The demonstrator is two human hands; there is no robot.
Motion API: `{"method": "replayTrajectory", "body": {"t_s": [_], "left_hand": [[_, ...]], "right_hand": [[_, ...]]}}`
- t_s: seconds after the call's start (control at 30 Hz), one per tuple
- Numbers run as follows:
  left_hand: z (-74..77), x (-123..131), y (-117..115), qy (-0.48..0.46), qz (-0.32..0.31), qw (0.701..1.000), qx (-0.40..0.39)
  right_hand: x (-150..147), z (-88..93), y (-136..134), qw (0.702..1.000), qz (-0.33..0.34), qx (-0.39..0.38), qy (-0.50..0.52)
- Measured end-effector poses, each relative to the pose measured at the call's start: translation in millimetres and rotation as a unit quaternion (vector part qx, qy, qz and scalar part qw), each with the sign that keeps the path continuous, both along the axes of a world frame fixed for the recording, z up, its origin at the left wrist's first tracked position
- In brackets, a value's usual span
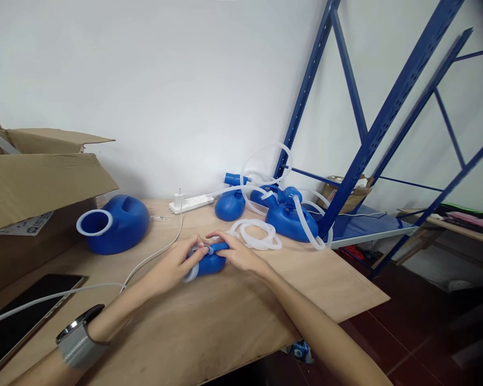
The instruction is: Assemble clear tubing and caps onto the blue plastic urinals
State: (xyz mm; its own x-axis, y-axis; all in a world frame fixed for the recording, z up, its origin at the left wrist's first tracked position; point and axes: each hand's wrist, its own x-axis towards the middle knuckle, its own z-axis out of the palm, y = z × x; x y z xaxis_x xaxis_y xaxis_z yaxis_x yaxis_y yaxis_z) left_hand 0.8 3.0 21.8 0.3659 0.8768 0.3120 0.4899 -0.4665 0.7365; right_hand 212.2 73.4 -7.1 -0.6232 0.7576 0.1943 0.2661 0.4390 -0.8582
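Note:
Both hands are closed on a small blue plastic urinal part point(211, 265) with a white rim, held low over the table. My left hand point(188, 256) grips its left side, thumb pressed near a small clear fitting point(210, 250) on top. The fingers of my right hand point(239, 254) wrap around its blue tubular neck point(220, 246). My hands hide part of it. Just behind the right hand lies a coil of clear tubing point(260, 235), whose near end is hidden.
A large blue urinal bottle point(123, 224) lies left, beside an open cardboard box point(44, 179). Blue bottles point(292, 221) with tubing stand by the blue rack point(350, 187). A power strip point(193, 203), white cable point(155, 256) and dark tablet-like device point(32, 313) are on the wooden table point(306, 279).

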Motion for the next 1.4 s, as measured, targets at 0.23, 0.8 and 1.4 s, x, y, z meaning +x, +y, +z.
{"method": "replayTrajectory", "body": {"t_s": [0.23,0.8,1.4], "left_hand": [[-1.8,-4,2,-0.018,-0.008,1.000,-0.015],[1.9,-1,-1,0.019,-0.042,0.999,0.011],[2.2,-2,0,0.018,-0.039,0.999,0.001]], "right_hand": [[-4,3.7,-2,1.000,-0.012,0.009,-0.015],[5,10.2,-13,0.996,0.029,0.081,-0.001],[-7,-4.2,-11,0.964,-0.043,0.259,-0.033]]}}
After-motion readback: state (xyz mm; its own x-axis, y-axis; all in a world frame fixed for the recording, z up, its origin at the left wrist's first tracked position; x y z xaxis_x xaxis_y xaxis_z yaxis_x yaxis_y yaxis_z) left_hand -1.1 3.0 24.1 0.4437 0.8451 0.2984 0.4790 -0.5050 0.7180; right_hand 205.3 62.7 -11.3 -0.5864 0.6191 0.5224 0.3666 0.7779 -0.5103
